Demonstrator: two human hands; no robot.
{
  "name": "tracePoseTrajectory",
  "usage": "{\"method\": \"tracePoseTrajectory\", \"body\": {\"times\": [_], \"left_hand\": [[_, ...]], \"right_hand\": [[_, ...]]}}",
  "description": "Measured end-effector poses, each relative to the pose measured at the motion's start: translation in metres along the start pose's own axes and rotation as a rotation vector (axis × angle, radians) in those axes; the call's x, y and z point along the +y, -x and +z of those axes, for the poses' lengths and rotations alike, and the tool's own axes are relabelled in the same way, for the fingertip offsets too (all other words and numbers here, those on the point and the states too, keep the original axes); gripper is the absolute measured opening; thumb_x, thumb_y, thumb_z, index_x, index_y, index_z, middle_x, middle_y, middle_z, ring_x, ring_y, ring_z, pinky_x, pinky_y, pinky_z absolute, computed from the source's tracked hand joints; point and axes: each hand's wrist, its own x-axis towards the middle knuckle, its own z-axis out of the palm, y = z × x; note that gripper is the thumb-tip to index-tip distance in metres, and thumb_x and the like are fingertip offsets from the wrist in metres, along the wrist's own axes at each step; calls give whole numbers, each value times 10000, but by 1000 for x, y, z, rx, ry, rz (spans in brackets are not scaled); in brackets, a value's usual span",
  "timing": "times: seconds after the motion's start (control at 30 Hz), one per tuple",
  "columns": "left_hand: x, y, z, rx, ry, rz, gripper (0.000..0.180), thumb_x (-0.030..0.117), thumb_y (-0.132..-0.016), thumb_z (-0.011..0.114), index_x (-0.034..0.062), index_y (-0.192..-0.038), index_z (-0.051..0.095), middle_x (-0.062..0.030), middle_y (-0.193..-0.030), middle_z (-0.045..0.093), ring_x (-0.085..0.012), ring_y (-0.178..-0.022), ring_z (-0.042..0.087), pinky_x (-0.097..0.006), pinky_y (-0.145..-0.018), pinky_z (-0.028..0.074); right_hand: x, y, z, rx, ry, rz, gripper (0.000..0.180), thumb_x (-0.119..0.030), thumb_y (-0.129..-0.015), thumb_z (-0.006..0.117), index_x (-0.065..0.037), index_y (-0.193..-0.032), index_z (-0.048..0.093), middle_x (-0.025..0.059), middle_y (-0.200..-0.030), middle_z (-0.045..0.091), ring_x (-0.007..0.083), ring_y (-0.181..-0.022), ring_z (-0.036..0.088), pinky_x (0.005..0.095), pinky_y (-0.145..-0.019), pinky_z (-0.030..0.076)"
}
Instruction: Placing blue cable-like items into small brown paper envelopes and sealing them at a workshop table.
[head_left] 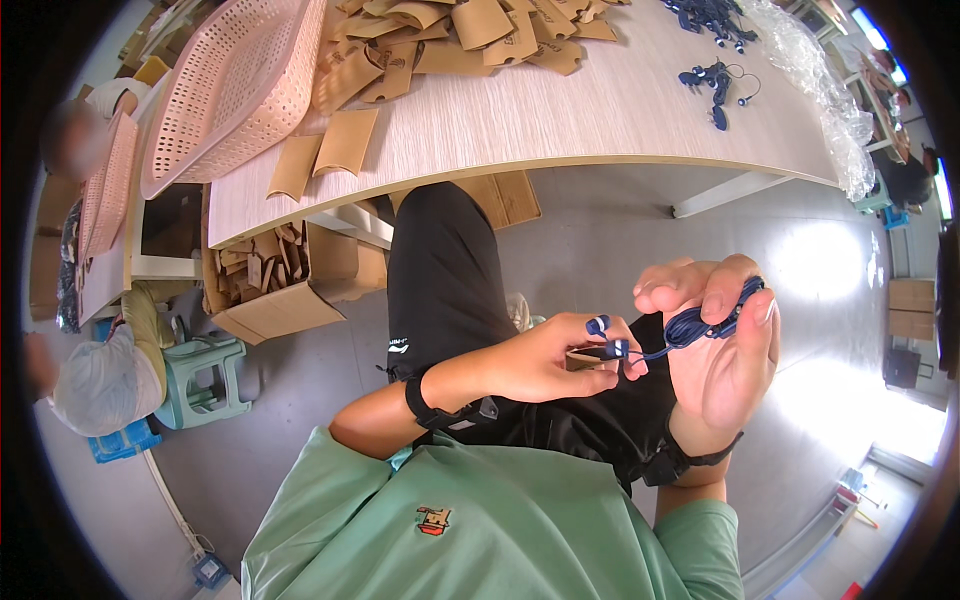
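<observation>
In front of my lap, my right hand (728,350) is raised with its fingers closed around a coiled dark blue earphone cable (690,328). A short length of the cable runs left to two blue-and-silver earbuds (608,338). At those earbuds, my left hand (556,360) is closed, thumb and fingers pinched together with the earbuds at the fingertips. A small tan edge shows between thumb and fingers there; I cannot make out what it is. Both hands are apart from the table, nearer to me than its edge.
Several brown cardboard sleeves (480,40) lie piled on the table (560,120), beside a pink perforated basket (225,90). More blue earphones (718,88) lie at right, near clear plastic wrap (815,90). Below stands an open carton (285,310). A person (110,385) sits at far left.
</observation>
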Motion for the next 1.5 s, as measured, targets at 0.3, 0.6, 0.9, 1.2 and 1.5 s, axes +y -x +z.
{"method": "tracePoseTrajectory", "body": {"times": [0.3, 0.6, 0.9, 1.2, 1.5], "left_hand": [[-2, 4, -4, 11, 184, 78, 302, 132, -1001, 523, -20, -1257, 572, -88, -1062, 631, -147, -900, 605, -296, -810, 490], [-7, 8, -8, 32, 175, 127, 290, 174, -1019, 477, -42, -1161, 609, -120, -1018, 630, -177, -844, 623, -286, -729, 496], [-7, 8, -10, 25, 292, 141, 681, 559, -1002, 348, -59, -1125, 608, -165, -1047, 596, -250, -916, 606, -363, -816, 500], [-3, 6, -12, 86, 211, 226, 517, 407, -1001, 452, -37, -1230, 582, -163, -1143, 548, -238, -935, 598, -345, -840, 489], [-5, 7, -14, 147, 95, 248, 434, 213, -968, 511, 4, -1347, 542, -103, -1201, 460, -182, -916, 575, -313, -833, 455]], "right_hand": [[1, -4, 3, -35, -20, 48, 462, -408, -1012, 439, 15, -862, 550, 307, -916, 645, 280, -720, 647, 313, -470, 524], [2, -5, 1, -45, -17, 49, 465, -407, -1014, 433, 20, -866, 545, 309, -910, 636, 291, -712, 640, 341, -467, 535], [4, -5, -2, -47, -11, 19, 443, -382, -1026, 406, 18, -888, 536, 301, -902, 636, 310, -759, 629, 379, -586, 546], [9, -4, -4, -10, -51, -3, 447, -383, -1033, 391, 24, -920, 539, 273, -880, 637, 309, -788, 632, 387, -661, 538], [5, -7, -2, -66, -26, 43, 383, -376, -1063, 294, -74, -928, 489, 140, -859, 623, 264, -861, 559, 442, -857, 419]]}}
